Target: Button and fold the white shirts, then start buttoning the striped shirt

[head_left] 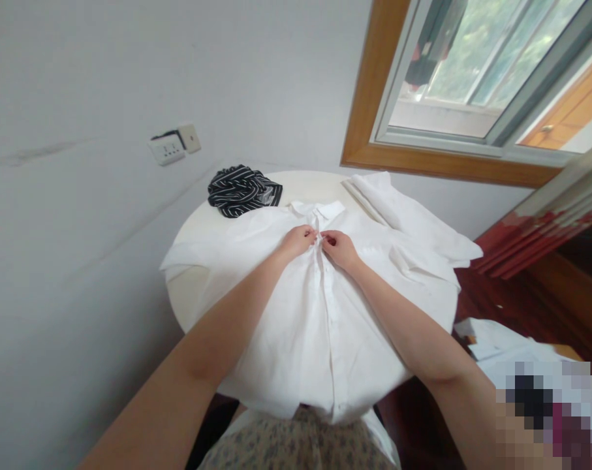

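A white button-up shirt [296,313] lies front side up across a small round white table [190,290], its collar [320,210] at the far side and its hem hanging over the near edge. My left hand [298,240] and my right hand [339,248] meet at the front placket just below the collar. Both pinch the fabric edges there, fingers curled and pressed together. Whatever small part sits between the fingertips is too small to make out.
A crumpled black-and-white striped garment [243,189] sits at the table's far left. Another folded white cloth [403,212] lies at the far right. A grey wall with a socket [171,147] stands on the left; a wood-framed window [472,85] is on the right.
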### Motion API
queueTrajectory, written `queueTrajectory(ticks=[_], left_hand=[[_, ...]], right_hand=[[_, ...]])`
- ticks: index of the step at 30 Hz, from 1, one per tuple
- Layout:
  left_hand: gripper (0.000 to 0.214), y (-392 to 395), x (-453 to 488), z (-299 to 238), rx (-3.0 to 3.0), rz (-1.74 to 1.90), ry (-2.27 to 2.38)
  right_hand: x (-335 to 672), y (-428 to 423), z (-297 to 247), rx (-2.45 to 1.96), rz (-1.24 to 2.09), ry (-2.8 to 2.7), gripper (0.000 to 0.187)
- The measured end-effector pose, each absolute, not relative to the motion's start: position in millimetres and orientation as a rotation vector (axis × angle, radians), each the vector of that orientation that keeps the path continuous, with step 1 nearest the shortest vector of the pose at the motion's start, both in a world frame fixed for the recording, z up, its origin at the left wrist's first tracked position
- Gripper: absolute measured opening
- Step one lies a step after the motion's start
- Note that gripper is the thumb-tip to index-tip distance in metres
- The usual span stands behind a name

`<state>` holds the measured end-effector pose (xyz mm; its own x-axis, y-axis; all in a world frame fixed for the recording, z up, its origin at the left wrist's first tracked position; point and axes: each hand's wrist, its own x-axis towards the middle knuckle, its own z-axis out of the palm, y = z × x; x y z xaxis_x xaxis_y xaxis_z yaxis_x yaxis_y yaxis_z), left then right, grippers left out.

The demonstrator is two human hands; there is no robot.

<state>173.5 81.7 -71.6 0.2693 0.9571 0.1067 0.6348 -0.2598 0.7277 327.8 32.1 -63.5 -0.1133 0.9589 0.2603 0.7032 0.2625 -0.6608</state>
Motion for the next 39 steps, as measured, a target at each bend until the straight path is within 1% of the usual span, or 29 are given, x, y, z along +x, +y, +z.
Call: queueTrajectory(ticks=[5, 9, 15, 20, 25, 29, 33, 39], left_hand=[[0.028, 80, 174, -70, 2.035, 0.780, 1.416], [0.028, 74, 176, -64, 2.100, 0.767, 1.470], [0.030, 73, 177, -61, 2.125, 0.718, 1.505], [0.031, 76, 176, -62, 2.087, 0.683, 1.490], [0.045, 74, 177, -59, 2.064, 0.654, 1.509], [0.038, 74, 178, -58, 2.132, 0.617, 1.559], [0.032, 69, 180, -55, 2.227, 0.500, 1.642], [0.030, 54, 183, -51, 2.418, 0.422, 1.725]], right_hand=[[331, 35, -66, -1.408, 0.695, -1.795, 0.031], [335, 41, -68, -1.348, 0.895, -1.694, 0.032], [337, 49, -71, -1.318, 0.813, -1.700, 0.028], [336, 50, -70, -1.256, 0.896, -1.629, 0.029], [336, 53, -74, -1.250, 0.864, -1.665, 0.027], [336, 56, -77, -1.285, 0.830, -1.689, 0.027], [336, 57, -77, -1.317, 0.811, -1.730, 0.026], [335, 58, -80, -1.361, 0.745, -1.786, 0.022]])
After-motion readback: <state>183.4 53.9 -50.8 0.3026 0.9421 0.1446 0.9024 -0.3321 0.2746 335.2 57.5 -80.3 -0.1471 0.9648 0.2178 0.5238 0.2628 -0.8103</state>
